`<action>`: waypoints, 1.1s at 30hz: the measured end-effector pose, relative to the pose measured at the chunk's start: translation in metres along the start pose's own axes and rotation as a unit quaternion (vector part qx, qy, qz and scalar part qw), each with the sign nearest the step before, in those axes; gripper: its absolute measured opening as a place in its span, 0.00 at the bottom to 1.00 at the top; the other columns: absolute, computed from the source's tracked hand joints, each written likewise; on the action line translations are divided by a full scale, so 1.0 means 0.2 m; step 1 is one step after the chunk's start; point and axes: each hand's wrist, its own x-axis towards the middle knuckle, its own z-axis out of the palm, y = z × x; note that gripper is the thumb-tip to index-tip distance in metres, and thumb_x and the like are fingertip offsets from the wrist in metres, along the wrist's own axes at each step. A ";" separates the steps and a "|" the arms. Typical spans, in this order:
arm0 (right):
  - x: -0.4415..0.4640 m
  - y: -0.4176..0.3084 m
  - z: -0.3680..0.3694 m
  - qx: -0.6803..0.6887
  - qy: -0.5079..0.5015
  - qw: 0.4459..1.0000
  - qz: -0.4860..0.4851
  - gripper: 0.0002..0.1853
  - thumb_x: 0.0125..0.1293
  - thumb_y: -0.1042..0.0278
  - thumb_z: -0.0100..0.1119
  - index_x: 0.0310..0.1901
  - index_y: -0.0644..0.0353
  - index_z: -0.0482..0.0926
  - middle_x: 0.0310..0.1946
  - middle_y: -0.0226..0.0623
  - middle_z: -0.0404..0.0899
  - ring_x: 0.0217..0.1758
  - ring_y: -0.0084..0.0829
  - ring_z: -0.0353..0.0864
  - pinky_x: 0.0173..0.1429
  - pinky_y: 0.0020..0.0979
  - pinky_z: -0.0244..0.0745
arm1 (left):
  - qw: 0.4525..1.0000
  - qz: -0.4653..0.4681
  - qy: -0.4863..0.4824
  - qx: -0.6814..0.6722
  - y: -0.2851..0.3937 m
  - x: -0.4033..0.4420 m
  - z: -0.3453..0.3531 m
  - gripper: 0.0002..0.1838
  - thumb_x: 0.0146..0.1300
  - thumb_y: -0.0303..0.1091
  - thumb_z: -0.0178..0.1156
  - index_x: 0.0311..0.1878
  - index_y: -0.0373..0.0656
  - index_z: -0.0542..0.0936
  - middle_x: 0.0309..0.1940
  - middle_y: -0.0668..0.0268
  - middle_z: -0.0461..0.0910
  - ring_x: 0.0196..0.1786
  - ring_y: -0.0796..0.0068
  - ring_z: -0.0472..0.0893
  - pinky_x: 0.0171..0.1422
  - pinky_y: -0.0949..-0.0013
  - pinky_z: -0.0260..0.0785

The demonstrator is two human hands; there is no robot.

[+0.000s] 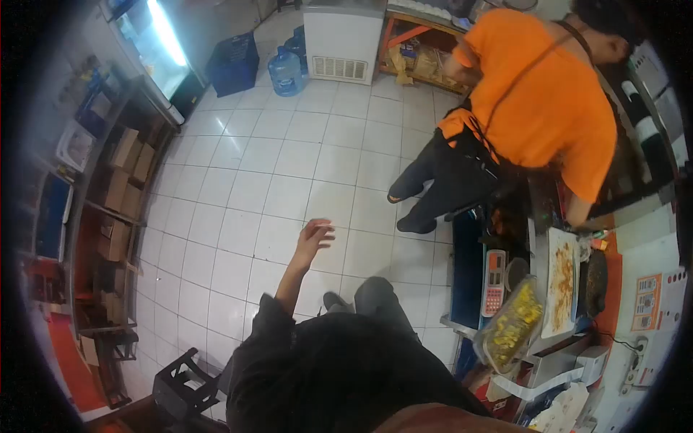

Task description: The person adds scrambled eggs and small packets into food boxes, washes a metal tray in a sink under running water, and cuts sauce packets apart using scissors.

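My left hand (315, 237) is raised over the white tiled floor (238, 195), its fingers apart and slightly curled, with nothing in it. No object touches it. My right hand is not visible; the dark sleeve and body fill the lower middle. To the right, a clear container of yellow pieces (511, 326) rests at the counter's edge, beside a red and white scale (494, 281). A stained white board (559, 281) lies just beyond them.
A person in an orange shirt (541, 94) bends over the right counter. Shelves with boxes (119, 187) line the left. A black stool (184, 382) stands at lower left. Farther off are a blue crate (233, 65), water bottles (286, 72) and a white freezer (343, 43).
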 end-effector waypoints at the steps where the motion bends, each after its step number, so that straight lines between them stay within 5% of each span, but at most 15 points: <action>1: -0.08 -0.07 0.06 0.009 -0.040 0.999 0.001 0.17 0.63 0.64 0.50 0.49 0.66 0.70 0.43 0.47 0.74 0.41 0.42 0.77 0.40 0.39 0.76 | 1.000 0.013 -0.019 -0.009 0.06 0.12 -0.01 0.15 0.63 0.38 0.49 0.50 0.43 0.70 0.40 0.63 0.76 0.41 0.72 0.77 0.43 0.69 0.69; 5: -0.30 -0.41 0.34 0.107 -0.234 0.966 0.035 0.17 0.64 0.64 0.48 0.50 0.65 0.69 0.43 0.45 0.74 0.41 0.42 0.76 0.41 0.40 0.75 | 0.995 0.062 -0.077 -0.033 0.35 0.58 -0.06 0.15 0.64 0.40 0.48 0.49 0.43 0.71 0.40 0.64 0.76 0.40 0.72 0.77 0.43 0.70 0.68; 9: -0.32 -1.01 0.73 0.243 -0.434 0.866 0.059 0.16 0.65 0.65 0.46 0.52 0.64 0.68 0.42 0.43 0.74 0.41 0.41 0.76 0.42 0.41 0.74 | 0.990 0.089 -0.109 -0.030 0.57 1.01 -0.23 0.18 0.63 0.46 0.51 0.49 0.43 0.70 0.40 0.63 0.75 0.41 0.70 0.77 0.44 0.70 0.70; 11: -0.27 -1.42 0.95 0.298 -0.512 0.804 0.046 0.16 0.65 0.65 0.46 0.52 0.63 0.68 0.42 0.42 0.74 0.41 0.41 0.75 0.42 0.41 0.73 | 0.998 0.020 -0.050 -0.011 0.63 1.21 -0.37 0.18 0.63 0.46 0.50 0.49 0.44 0.71 0.40 0.63 0.76 0.42 0.70 0.77 0.44 0.69 0.70; 15: -0.21 -2.24 1.39 0.358 -0.630 0.689 -0.025 0.16 0.66 0.66 0.44 0.53 0.62 0.67 0.42 0.40 0.74 0.40 0.41 0.75 0.43 0.42 0.72 | 0.998 0.038 0.021 -0.039 0.84 1.48 -0.83 0.17 0.63 0.47 0.51 0.47 0.45 0.71 0.40 0.64 0.76 0.42 0.71 0.77 0.44 0.69 0.70; 17: -0.19 -2.69 1.63 0.366 -0.653 0.659 -0.075 0.16 0.66 0.66 0.43 0.54 0.61 0.66 0.42 0.39 0.74 0.40 0.40 0.75 0.43 0.42 0.71 | 0.995 0.043 0.092 -0.021 0.95 1.57 -1.08 0.16 0.63 0.46 0.51 0.46 0.45 0.71 0.40 0.64 0.76 0.42 0.71 0.77 0.44 0.69 0.70; 19: -0.37 -3.33 1.49 0.372 -0.631 0.680 -0.036 0.17 0.68 0.67 0.39 0.57 0.58 0.63 0.43 0.36 0.72 0.41 0.32 0.73 0.43 0.35 0.72 | 0.985 0.051 0.160 -0.047 0.96 1.57 -1.20 0.15 0.63 0.44 0.51 0.45 0.44 0.71 0.38 0.65 0.76 0.41 0.72 0.77 0.44 0.69 0.70; 20: -0.41 -3.54 1.67 0.331 -0.658 0.640 -0.218 0.17 0.67 0.58 0.43 0.53 0.58 0.64 0.37 0.32 0.71 0.35 0.27 0.72 0.36 0.34 0.71 | 0.982 0.066 0.172 -0.042 0.99 1.63 -1.37 0.13 0.63 0.42 0.51 0.45 0.43 0.71 0.37 0.66 0.75 0.41 0.72 0.77 0.43 0.69 0.70; 24: -0.92 -4.33 1.94 0.363 -0.672 0.628 -0.147 0.20 0.66 0.65 0.44 0.57 0.63 0.62 0.49 0.42 0.68 0.44 0.36 0.73 0.44 0.38 0.77 | 0.963 0.079 0.236 -0.099 1.10 1.77 -1.75 0.12 0.62 0.37 0.53 0.45 0.41 0.72 0.34 0.66 0.74 0.38 0.74 0.78 0.42 0.71 0.71; 25: -1.03 -4.30 1.95 0.354 -0.681 0.627 -0.136 0.20 0.66 0.65 0.44 0.57 0.63 0.62 0.49 0.42 0.68 0.44 0.36 0.73 0.44 0.38 0.77 | 0.961 0.080 0.246 -0.097 1.13 1.72 -1.79 0.13 0.62 0.38 0.53 0.45 0.41 0.72 0.34 0.67 0.75 0.38 0.74 0.78 0.42 0.71 0.71; 28: -1.37 -4.71 2.18 0.397 -0.774 0.488 -0.069 0.20 0.64 0.64 0.48 0.56 0.63 0.64 0.51 0.40 0.69 0.51 0.34 0.68 0.57 0.38 0.65 | 0.960 0.038 0.258 -0.101 1.28 1.94 -2.06 0.13 0.62 0.39 0.53 0.45 0.42 0.72 0.34 0.66 0.75 0.39 0.74 0.78 0.42 0.72 0.70; 33: -1.65 -5.07 2.32 0.455 -0.709 0.539 -0.025 0.22 0.66 0.59 0.47 0.55 0.64 0.63 0.52 0.39 0.67 0.54 0.33 0.66 0.61 0.35 0.60 | 0.963 0.010 0.252 -0.093 1.48 2.37 -2.33 0.15 0.64 0.44 0.48 0.46 0.42 0.71 0.35 0.66 0.75 0.40 0.74 0.77 0.43 0.71 0.68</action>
